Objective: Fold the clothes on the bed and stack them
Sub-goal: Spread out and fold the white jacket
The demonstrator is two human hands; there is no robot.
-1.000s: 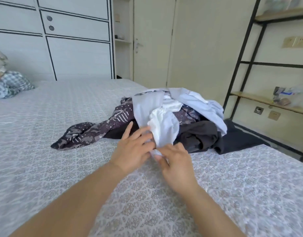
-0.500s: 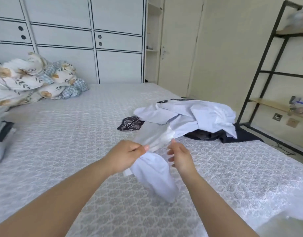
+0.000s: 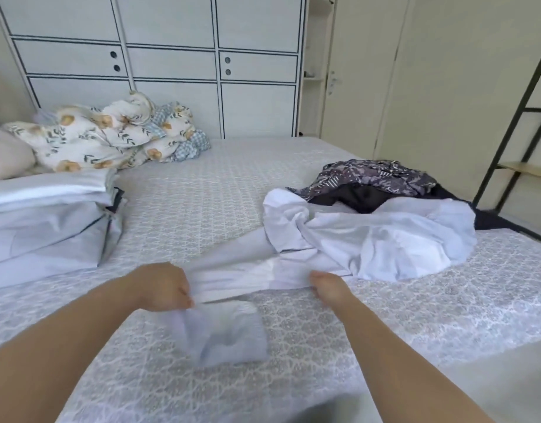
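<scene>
A white garment [image 3: 370,242] trails from the clothes pile at the right toward me across the patterned bed [image 3: 202,203]. My left hand [image 3: 162,286] grips one edge of it, with loose cloth hanging below the fist. My right hand [image 3: 328,285] pinches the same edge further right, so the fabric is stretched between both hands. Behind the white garment lie a dark patterned garment [image 3: 379,175] and a black garment [image 3: 357,196]. A stack of folded pale clothes [image 3: 46,221] sits at the left.
A floral quilt [image 3: 110,132] and a pillow [image 3: 6,154] lie at the head of the bed. White wardrobe doors [image 3: 171,65] stand behind. A black metal shelf frame [image 3: 519,117] stands to the right of the bed. The bed's right edge drops to the floor.
My hands have pulled the white garment out of the pile and moved apart, stretching its edge between them. The view has swung left, bringing the folded stack into sight.
</scene>
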